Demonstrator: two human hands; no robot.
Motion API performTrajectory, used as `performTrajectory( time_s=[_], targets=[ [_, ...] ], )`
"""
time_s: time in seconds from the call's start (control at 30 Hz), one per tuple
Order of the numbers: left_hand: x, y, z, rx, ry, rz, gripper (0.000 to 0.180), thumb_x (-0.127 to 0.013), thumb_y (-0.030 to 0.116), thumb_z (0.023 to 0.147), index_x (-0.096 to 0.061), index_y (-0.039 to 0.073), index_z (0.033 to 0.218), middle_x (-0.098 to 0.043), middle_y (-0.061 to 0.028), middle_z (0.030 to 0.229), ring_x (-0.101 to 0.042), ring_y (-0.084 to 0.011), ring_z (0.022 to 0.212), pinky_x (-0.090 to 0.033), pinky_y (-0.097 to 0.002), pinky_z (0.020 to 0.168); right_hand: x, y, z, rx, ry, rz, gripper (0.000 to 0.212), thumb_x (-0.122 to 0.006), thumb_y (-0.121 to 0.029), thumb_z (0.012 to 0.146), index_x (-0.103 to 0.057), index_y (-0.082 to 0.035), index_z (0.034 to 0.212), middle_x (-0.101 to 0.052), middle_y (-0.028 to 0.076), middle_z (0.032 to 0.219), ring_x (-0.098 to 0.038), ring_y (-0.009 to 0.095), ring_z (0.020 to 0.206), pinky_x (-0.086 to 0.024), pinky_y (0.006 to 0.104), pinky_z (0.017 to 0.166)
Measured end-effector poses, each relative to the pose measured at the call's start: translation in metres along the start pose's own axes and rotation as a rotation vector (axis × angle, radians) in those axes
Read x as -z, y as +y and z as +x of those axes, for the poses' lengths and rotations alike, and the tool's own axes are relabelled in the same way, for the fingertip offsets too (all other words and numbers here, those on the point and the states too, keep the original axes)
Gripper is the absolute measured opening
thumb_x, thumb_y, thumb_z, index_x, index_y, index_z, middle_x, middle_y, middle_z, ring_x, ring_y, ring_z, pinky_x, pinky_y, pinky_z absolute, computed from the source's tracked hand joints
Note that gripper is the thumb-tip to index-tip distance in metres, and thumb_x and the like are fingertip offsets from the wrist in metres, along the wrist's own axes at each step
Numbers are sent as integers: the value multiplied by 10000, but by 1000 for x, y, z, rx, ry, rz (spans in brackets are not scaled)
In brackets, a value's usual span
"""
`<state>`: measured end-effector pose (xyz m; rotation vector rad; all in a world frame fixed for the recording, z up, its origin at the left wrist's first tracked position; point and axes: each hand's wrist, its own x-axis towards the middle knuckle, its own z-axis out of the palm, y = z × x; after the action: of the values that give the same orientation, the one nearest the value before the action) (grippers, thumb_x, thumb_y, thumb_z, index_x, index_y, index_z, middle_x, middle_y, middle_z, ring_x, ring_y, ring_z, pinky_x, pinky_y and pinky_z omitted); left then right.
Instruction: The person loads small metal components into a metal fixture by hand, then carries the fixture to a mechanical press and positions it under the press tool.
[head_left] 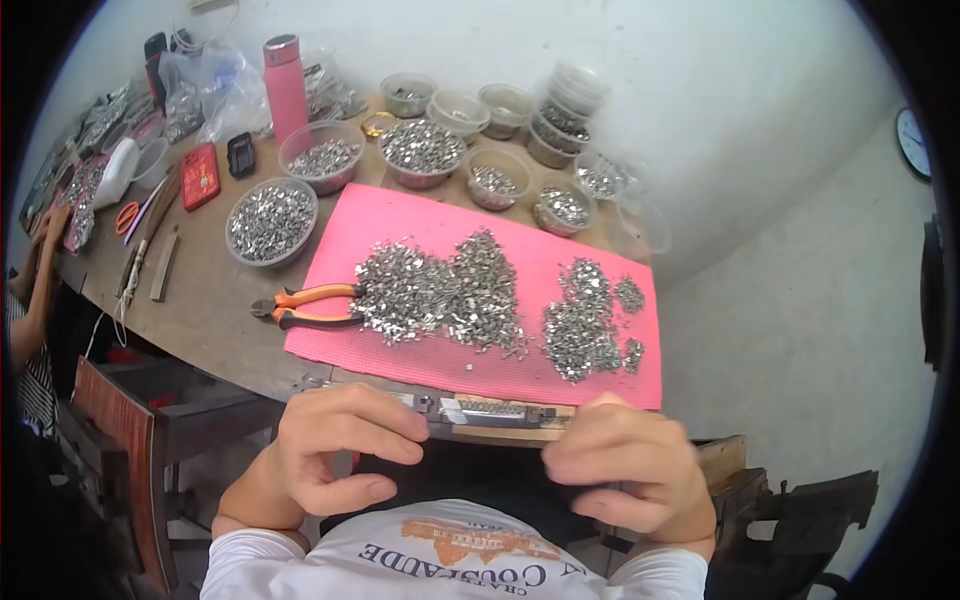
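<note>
My left hand [345, 440] is raised in front of the table's near edge, its thumb and fingers apart with nothing between them. My right hand [630, 462] hovers opposite it, fingers bent, thumb apart, also holding nothing. Between and beyond them, a long metal fixture [490, 410] with a row of small teeth or coils lies along the table edge. A pink mat [400, 215] carries a large heap of small silvery metal pieces [440, 290] and a smaller heap [580, 325] at its right. Cutting pliers [315, 293] with orange-and-black handles rest against the large heap's left side.
Several clear tubs of metal pieces, including a round tub [270, 222], line the back. A pink bottle [286, 90], a red case [200, 176] and orange scissors [126, 217] stand or lie left. Another person's arm [35, 290] reaches in at far left. A wooden chair [120, 450] is lower left.
</note>
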<state>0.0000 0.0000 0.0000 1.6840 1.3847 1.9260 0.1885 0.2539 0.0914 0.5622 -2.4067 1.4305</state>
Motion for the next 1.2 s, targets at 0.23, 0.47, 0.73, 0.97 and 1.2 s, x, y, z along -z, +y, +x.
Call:
performTrajectory(
  time_s=[0.23,0.47,0.73,0.97,1.2],
  targets=[
    [-48,75,29,-70,-31,-456,277,-788,225,910,-744,-14,1044,-745,-191,889,-748,-372,833,-596,-434,735,36,-87,1,280,47,418,356,-771,-174,931,-700,-233,1275,-761,59,980,-714,242,803,-463,430,833],
    [-93,140,72,-244,-118,-676,320,-610,229,1068,-649,297,1378,-642,-17,646,-578,-139,562,-474,-280,590,62,-133,-30,668,53,309,312,-615,-221,985,-738,-203,1271,-717,34,910,-667,188,710,-431,382,740],
    [7,32,59,-242,-645,-954,207,-644,95,1022,-830,175,1066,-515,21,610,-573,-131,592,-433,-291,583,42,-34,-1,478,-132,237,145,-714,-135,928,-845,-185,966,-707,43,804,-656,195,693,-436,442,796],
    [-35,-11,50,136,-768,-810,510,-723,286,977,-689,-128,1271,-718,-200,980,-663,-350,824,-497,-432,763,81,-14,-101,254,67,195,151,-868,-166,863,-837,-243,990,-788,25,956,-734,188,862,-450,395,918],
    [-84,-8,76,326,-871,-556,626,-797,300,953,-617,-133,1368,-739,-221,1097,-716,-343,929,-533,-432,838,86,25,-183,346,479,39,122,-809,-212,886,-716,-132,882,-724,88,923,-702,246,820,-454,434,849]
  ],
)
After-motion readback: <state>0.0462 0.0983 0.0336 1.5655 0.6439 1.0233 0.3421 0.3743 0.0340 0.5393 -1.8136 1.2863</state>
